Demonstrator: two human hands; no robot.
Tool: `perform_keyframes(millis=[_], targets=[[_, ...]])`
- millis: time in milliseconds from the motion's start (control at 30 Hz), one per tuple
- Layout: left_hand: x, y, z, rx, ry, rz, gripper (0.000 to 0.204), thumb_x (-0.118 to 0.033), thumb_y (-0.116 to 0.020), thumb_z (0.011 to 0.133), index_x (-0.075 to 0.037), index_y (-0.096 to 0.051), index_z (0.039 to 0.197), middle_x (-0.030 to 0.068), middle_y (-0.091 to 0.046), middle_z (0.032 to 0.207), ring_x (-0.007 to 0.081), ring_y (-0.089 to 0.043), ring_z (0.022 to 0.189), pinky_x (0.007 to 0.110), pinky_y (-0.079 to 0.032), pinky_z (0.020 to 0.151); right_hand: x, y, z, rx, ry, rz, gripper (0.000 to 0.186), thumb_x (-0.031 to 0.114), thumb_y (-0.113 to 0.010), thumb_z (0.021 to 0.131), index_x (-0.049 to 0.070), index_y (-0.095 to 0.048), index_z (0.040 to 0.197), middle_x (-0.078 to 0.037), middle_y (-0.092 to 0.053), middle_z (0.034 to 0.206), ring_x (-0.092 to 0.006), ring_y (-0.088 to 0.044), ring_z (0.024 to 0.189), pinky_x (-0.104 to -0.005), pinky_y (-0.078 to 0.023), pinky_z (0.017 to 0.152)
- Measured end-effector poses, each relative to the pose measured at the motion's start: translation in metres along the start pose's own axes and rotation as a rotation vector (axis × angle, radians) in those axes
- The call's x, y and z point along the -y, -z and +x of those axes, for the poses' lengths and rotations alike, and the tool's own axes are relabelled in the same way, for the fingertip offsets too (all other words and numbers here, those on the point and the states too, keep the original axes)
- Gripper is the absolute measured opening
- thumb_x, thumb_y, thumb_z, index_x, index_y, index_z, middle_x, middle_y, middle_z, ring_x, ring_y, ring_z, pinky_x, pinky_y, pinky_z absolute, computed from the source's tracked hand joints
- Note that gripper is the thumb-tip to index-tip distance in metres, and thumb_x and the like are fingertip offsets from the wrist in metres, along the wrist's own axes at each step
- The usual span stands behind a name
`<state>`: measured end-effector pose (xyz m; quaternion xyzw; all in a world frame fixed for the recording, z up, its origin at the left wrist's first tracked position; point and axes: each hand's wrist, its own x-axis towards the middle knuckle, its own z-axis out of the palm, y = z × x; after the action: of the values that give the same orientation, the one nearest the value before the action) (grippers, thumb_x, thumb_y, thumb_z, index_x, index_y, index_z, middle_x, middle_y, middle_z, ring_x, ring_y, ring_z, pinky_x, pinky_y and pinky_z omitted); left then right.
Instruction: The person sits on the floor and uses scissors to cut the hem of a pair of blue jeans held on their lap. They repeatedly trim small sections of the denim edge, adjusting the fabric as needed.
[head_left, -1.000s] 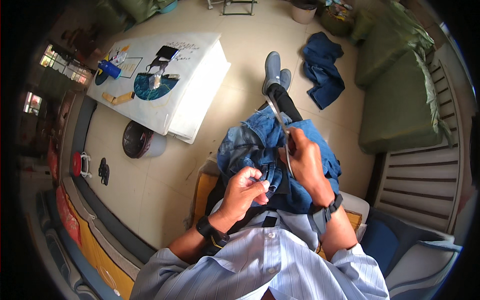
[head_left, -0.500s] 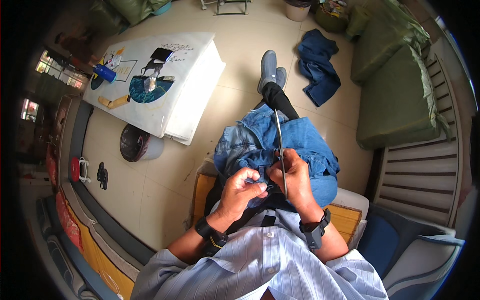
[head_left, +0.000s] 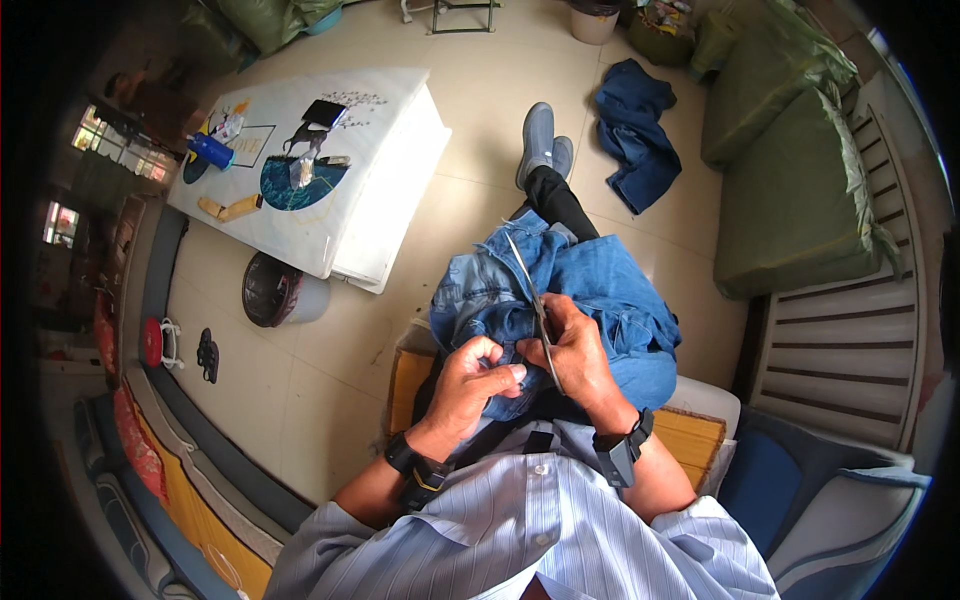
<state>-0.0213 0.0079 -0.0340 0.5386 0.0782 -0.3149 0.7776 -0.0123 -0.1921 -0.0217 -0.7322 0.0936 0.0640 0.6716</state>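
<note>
Light blue jeans lie bunched across my lap. My left hand is closed on a fold of the jeans near a darker seam, thumb and fingers pinched together. In my right hand is a long, thin pair of metal scissors, seen nearly edge-on. Their tips point away over the jeans toward my knees. The right thumb and fingertips sit close beside the left fingers, at the same bunched part. Whether the right fingertips also hold cloth is hidden.
Dark blue jeans lie on the floor beyond my shoes. A white table stands to the left, with a bin beside it. Covered furniture and a slatted frame are at the right.
The scissors have swung so their tips point further left. My right hand has shifted slightly left, closer to my left hand, which still pinches the jeans.
</note>
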Motion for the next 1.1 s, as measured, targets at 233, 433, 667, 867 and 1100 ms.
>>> perform_keyframes(millis=[233,433,667,867,1100], targets=[[-0.032,-0.002,-0.015,-0.193,-0.108,0.675,0.027,-0.016,-0.083,0.093,-0.004,-0.064,0.107,0.0061,-0.070,0.079,0.0130,-0.067,0.066,0.029,-0.054,0.060,-0.005,-0.002,-0.002,-0.008,-0.045,0.094,0.054,0.001,-0.083,0.078,-0.002,-0.061,0.126,0.004,-0.054,0.088,-0.0072,-0.048,0.079,-0.0249,-0.042,0.071],[-0.056,-0.015,-0.017,-0.198,-0.450,1.180,0.024,-0.010,-0.086,0.086,-0.001,-0.067,0.099,0.0085,-0.066,0.078,0.0151,-0.065,0.068,0.033,-0.052,0.062,-0.008,-0.005,-0.006,-0.050,0.004,0.039,0.052,0.003,-0.085,0.078,0.000,-0.062,0.125,0.004,-0.055,0.086,-0.0089,-0.050,0.078,-0.0269,-0.045,0.069],[-0.033,-0.004,0.000,-0.101,-0.457,1.027,0.019,0.005,-0.069,0.087,0.000,-0.067,0.105,0.0138,-0.071,0.095,0.0225,-0.069,0.077,0.034,-0.057,0.073,-0.005,0.001,-0.005,0.015,-0.039,0.217,0.054,0.001,-0.086,0.077,0.003,-0.062,0.125,0.006,-0.053,0.087,-0.0051,-0.050,0.076,-0.0227,-0.043,0.067],[-0.036,-0.007,-0.001,-0.087,-0.633,0.994,0.026,0.009,-0.063,0.087,0.001,-0.067,0.111,0.0154,-0.070,0.098,0.0230,-0.070,0.084,0.034,-0.057,0.077,-0.008,0.010,0.000,0.151,-0.115,0.260,0.051,0.002,-0.086,0.076,0.004,-0.065,0.122,0.006,-0.054,0.089,-0.0057,-0.052,0.078,-0.0227,-0.043,0.070],[-0.046,-0.007,-0.008,0.035,-0.452,0.975,0.031,0.008,-0.069,0.085,0.000,-0.067,0.115,0.0125,-0.068,0.094,0.0193,-0.068,0.083,0.034,-0.056,0.074,-0.012,0.014,-0.001,0.164,-0.112,0.333,0.054,0.009,-0.087,0.072,0.005,-0.068,0.122,0.007,-0.054,0.085,-0.0055,-0.050,0.077,-0.0232,-0.041,0.071]])
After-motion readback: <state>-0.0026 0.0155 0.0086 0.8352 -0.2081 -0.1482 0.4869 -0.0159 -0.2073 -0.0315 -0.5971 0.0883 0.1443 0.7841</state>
